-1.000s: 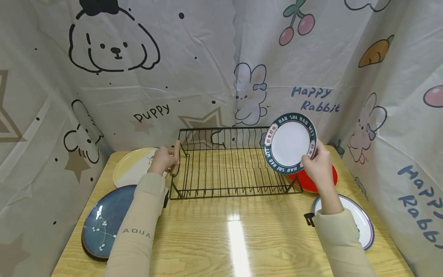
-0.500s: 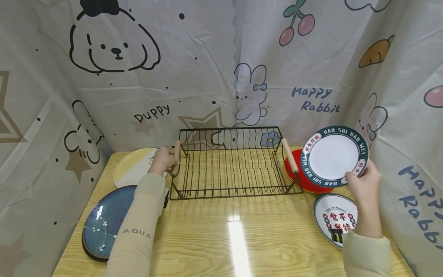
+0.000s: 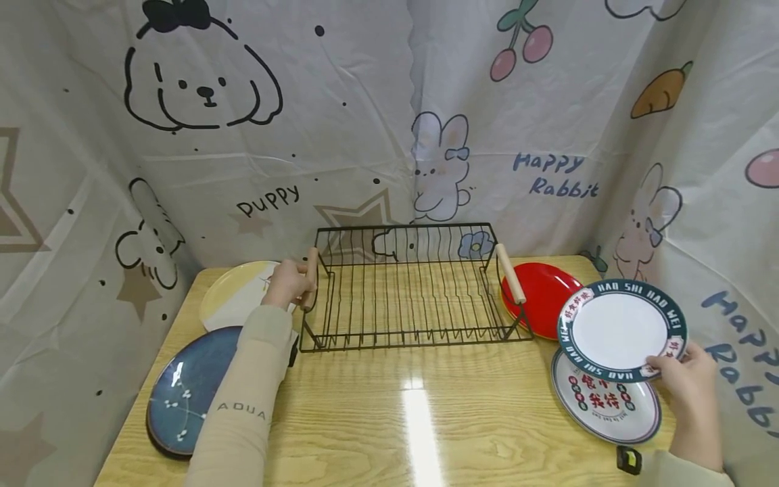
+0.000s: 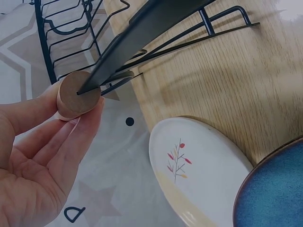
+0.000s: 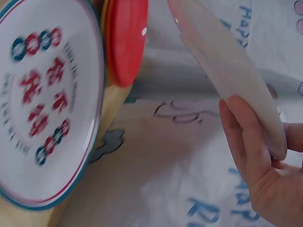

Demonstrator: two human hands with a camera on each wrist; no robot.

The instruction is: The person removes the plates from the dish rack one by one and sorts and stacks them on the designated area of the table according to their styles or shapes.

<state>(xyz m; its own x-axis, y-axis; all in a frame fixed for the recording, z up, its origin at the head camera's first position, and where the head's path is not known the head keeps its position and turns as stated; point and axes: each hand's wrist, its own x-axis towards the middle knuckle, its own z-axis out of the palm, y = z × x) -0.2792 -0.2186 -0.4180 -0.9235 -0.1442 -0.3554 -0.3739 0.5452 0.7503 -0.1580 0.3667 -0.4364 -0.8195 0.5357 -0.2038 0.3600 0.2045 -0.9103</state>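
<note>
My left hand (image 3: pixel 286 282) grips the left wooden handle (image 4: pixel 78 96) of a black wire dish rack (image 3: pixel 402 297). In my right hand (image 3: pixel 690 385) is a white plate with a dark green lettered rim (image 3: pixel 621 331), pinched at its right edge between thumb and fingers. Its pale underside shows in the right wrist view. That plate is held above a white plate with red characters (image 3: pixel 608 409), covering its far part in the head view. A red plate (image 3: pixel 541 297) lies just behind, beside the rack's right wooden handle (image 3: pixel 510 274). No plate stands in the rack.
Left of the rack lie a cream and yellow plate (image 3: pixel 228 294) and a dark blue plate (image 3: pixel 182 399), partly hidden by my left sleeve. The wooden table (image 3: pixel 365 419) is bordered by a printed curtain (image 3: pixel 341 135) at the back and sides.
My right hand has carried the green-rimmed plate right and toward me, from over the rack's right end to above the white plate with red characters. My left hand stays on the handle.
</note>
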